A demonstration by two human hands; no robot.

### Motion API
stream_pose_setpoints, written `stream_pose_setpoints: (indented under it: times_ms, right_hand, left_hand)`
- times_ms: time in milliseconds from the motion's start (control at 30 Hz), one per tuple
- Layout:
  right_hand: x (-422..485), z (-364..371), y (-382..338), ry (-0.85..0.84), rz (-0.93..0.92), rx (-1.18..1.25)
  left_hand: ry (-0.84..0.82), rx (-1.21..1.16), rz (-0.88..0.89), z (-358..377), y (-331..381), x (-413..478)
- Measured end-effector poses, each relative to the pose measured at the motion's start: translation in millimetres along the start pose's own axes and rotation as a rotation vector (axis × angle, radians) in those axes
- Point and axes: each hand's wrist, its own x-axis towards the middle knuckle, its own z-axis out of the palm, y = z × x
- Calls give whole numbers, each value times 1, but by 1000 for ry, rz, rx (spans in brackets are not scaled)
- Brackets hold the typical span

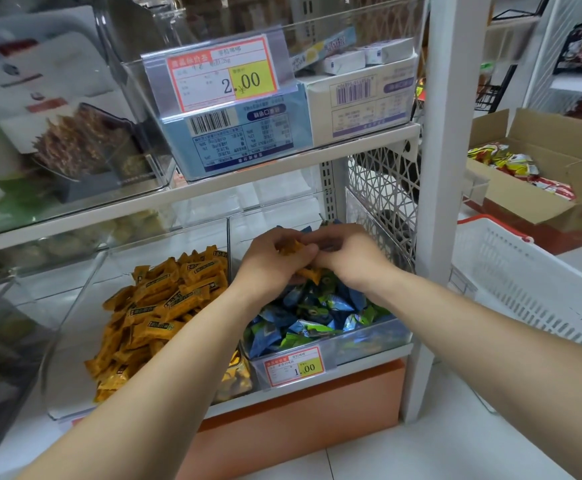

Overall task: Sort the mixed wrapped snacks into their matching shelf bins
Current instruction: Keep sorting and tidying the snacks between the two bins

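Both my hands are over the right clear bin (369,344) on the lower shelf, which holds blue and green wrapped snacks (317,317). My left hand (269,261) grips a few orange wrapped snacks (291,247); another orange wrapper (312,273) sticks out under it. My right hand (348,254) meets the left, its fingers curled at those wrappers; what it holds is hidden. The left clear bin (71,306) holds a heap of orange wrapped snacks (158,306).
An upper shelf carries clear bins with boxed goods and a 2.00 price tag (220,72). A 1.00 tag (294,367) fronts the right bin. A white shelf post (438,202) stands right of it. A white basket (532,289) and a cardboard box (542,188) sit at right.
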Motion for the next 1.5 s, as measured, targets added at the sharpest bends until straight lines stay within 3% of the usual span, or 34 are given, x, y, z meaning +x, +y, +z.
stream_pose_setpoints:
  times_ms: [133,333,433,500,633,767,867,1000,1100,1233,1367,1433,1500]
  right_hand:
    - [3,-2,-1,6,10,-7]
    - [5,-15,7,-33,-102,-551]
    - [1,-15,10,-114,-143,-796]
    - [-4,-12,10,-214,-143,-965]
    - [-12,-12,10,-395,19,-1046]
    - [-11,-15,13,-342,87,-1148]
    - [-11,-13,10,-228,-44,-1169]
    - [-14,2,3,-338,-218,-1089]
    - [-19,17,12,-468,-180,-1127]
    - [-20,26,19,-489,-118,-1152]
    - [-18,27,21,-489,-106,-1140]
    - [-19,25,21,-486,-106,-1135]
    - [-19,25,20,-481,-105,-1130]
  left_hand:
    - [62,298,141,-15,6,-2]
    - [218,531,324,-86,6,-21]
    - [297,633,256,-126,-12,-25]
    - [241,794,174,-143,-28,-27]
    - [226,1147,4,-160,-38,-28]
    - [219,1391,-133,-157,-30,-22]
    - [270,1344,-70,-153,-28,-22]
    - [67,1172,39,-140,-51,-31]
    - [9,1090,-31,-136,-72,-29]
    - [-27,1075,-117,-143,-71,3]
    - [161,1287,-220,-151,-61,26]
    - [234,1115,-173,-149,-61,22]
    - [158,1021,-123,-147,-67,9]
